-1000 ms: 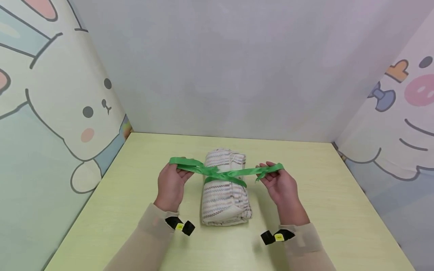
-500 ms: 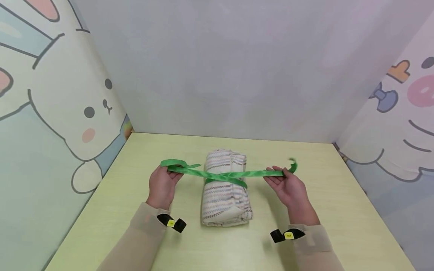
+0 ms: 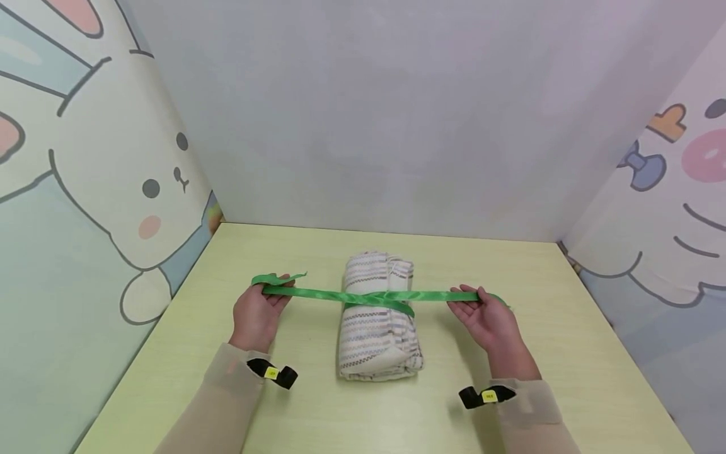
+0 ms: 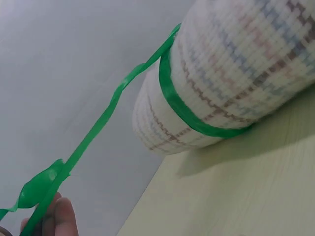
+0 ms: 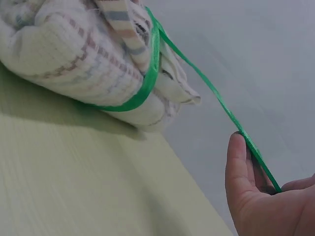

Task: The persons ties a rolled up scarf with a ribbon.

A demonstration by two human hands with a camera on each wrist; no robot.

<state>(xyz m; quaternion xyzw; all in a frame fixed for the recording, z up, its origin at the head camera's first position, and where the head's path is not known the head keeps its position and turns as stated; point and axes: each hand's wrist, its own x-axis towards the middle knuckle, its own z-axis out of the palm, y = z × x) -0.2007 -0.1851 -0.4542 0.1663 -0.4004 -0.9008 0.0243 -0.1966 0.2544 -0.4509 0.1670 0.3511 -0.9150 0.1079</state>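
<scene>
A rolled-up striped cloth [image 3: 374,353], white with rows of muted colour, lies lengthwise on the table. Round its middle runs a green ribbon [image 3: 374,299], whose two ends cross on top and stretch out sideways. My left hand [image 3: 256,315] pinches one end to the left of the roll, with a loose tail curling over the fingers. To the right, my right hand [image 3: 490,321] pinches the other end between thumb and fingers, palm up, a short tail hanging behind. In both wrist views the ribbon [image 4: 106,115] rises in a straight line from hand to roll.
The pale yellow table [image 3: 317,410] meets a plain light wall [image 3: 386,126] at its back edge. Cartoon-printed panels stand on both sides, a rabbit panel [image 3: 113,157] at left and a pig panel [image 3: 669,208] at right.
Both hands have moved apart, left hand leftward and right hand rightward. The ribbon between them has pulled straighter, and its crossing now lies flat and snug on the roll.
</scene>
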